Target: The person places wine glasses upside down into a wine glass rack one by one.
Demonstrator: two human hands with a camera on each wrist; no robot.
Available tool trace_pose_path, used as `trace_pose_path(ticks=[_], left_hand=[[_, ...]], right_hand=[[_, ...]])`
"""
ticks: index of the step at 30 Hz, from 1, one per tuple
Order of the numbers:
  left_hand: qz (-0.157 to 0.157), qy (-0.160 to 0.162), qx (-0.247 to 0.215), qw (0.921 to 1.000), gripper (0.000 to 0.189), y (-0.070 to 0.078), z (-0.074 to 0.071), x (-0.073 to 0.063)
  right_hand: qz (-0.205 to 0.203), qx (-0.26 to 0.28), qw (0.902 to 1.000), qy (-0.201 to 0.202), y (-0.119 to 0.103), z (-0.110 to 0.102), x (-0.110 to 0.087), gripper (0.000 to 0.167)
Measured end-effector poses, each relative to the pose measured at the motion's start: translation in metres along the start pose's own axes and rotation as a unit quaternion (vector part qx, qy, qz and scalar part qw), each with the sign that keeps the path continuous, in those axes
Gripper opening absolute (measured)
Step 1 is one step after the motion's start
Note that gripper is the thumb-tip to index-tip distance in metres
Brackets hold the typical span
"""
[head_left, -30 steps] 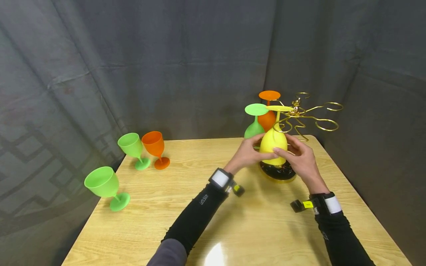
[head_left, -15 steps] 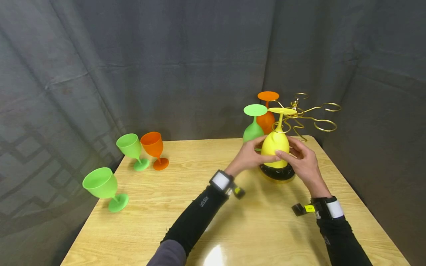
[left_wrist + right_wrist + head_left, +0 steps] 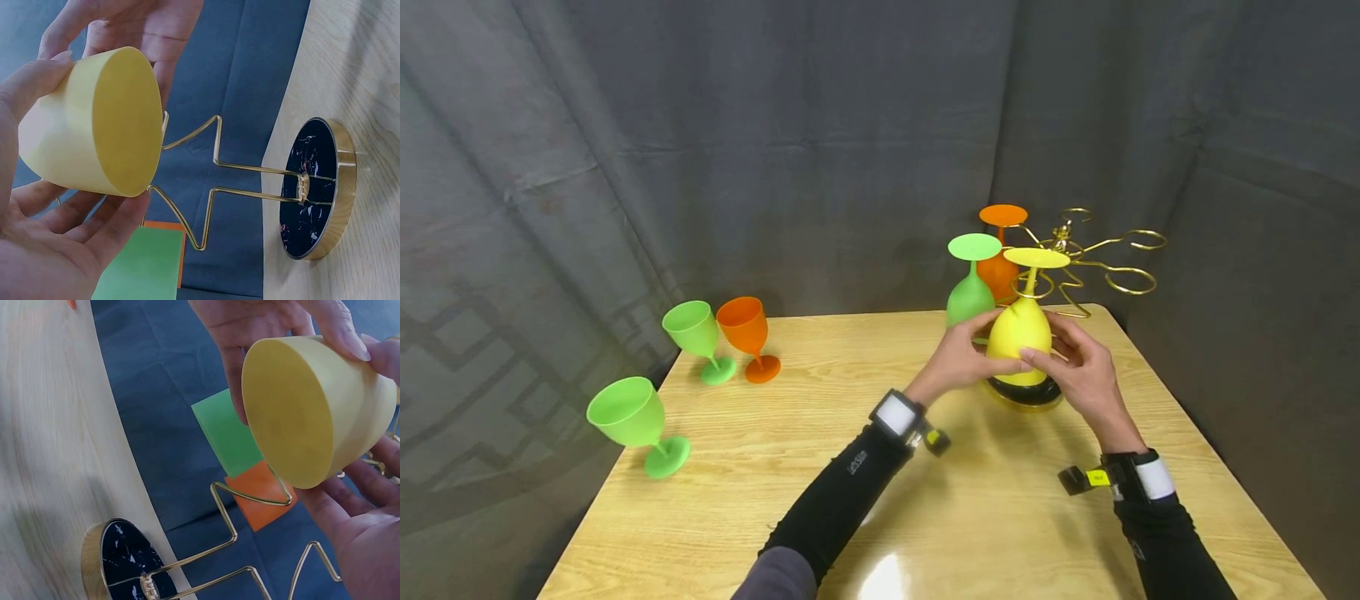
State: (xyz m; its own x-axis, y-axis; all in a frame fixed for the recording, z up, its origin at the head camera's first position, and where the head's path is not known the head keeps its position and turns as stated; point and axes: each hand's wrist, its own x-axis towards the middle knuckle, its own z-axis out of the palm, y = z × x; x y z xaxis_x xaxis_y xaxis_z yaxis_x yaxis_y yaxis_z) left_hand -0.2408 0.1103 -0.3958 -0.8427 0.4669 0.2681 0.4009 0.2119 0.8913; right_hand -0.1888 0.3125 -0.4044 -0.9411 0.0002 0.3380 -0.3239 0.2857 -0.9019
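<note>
A yellow goblet [image 3: 1021, 333] hangs upside down between both hands, foot on top. My left hand [image 3: 958, 354] grips its bowl from the left and my right hand [image 3: 1084, 371] from the right, thumbs meeting at the front. Its stem is at a front ring of the gold wire rack [image 3: 1062, 240]; whether the stem sits fully inside the ring is hard to tell. The left wrist view shows the bowl's open rim [image 3: 128, 122] pointing toward the rack's black round base [image 3: 309, 187], well apart from it. An inverted green goblet [image 3: 970, 298] and an inverted orange goblet [image 3: 1002, 271] hang on the rack behind.
Two green goblets, one nearer [image 3: 632, 412] and one farther [image 3: 692, 329], stand upright on the left of the wooden table [image 3: 820, 450]. An orange goblet [image 3: 747, 327] stands upright beside the farther one. Several rack rings stick out on the right. A grey curtain [image 3: 820, 167] hangs behind.
Both hands have brought the yellow goblet slightly down and toward me, its foot shifting a little right. Its bowl now covers more of the rack's base. The other goblets stay put.
</note>
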Motion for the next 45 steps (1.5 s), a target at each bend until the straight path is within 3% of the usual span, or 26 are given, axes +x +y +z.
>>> trace_pose_path(ticks=[9, 16, 23, 36, 45], left_hand=[[-0.013, -0.003, -0.01, 0.9999, 0.09, -0.006, 0.006, -0.003], [0.006, -0.004, -0.014, 0.9999, 0.088, -0.011, 0.01, -0.002], [0.002, -0.003, -0.012, 0.9999, 0.089, -0.014, 0.015, -0.001], [0.006, 0.003, -0.021, 0.9998, 0.088, -0.017, 0.021, -0.002], [0.003, -0.011, -0.033, 0.9994, 0.104, -0.02, 0.022, -0.005]], right_hand=[[-0.029, 0.029, 0.9991, -0.014, 0.01, 0.002, -0.002, 0.067], [-0.037, 0.047, 0.998, -0.021, 0.016, 0.002, -0.002, 0.068], [-0.046, 0.068, 0.9964, -0.023, 0.022, 0.001, -0.001, 0.069], [-0.039, 0.047, 0.998, -0.016, 0.024, 0.003, -0.003, 0.071], [-0.05, 0.023, 0.9983, -0.019, 0.024, 0.003, -0.006, 0.075]])
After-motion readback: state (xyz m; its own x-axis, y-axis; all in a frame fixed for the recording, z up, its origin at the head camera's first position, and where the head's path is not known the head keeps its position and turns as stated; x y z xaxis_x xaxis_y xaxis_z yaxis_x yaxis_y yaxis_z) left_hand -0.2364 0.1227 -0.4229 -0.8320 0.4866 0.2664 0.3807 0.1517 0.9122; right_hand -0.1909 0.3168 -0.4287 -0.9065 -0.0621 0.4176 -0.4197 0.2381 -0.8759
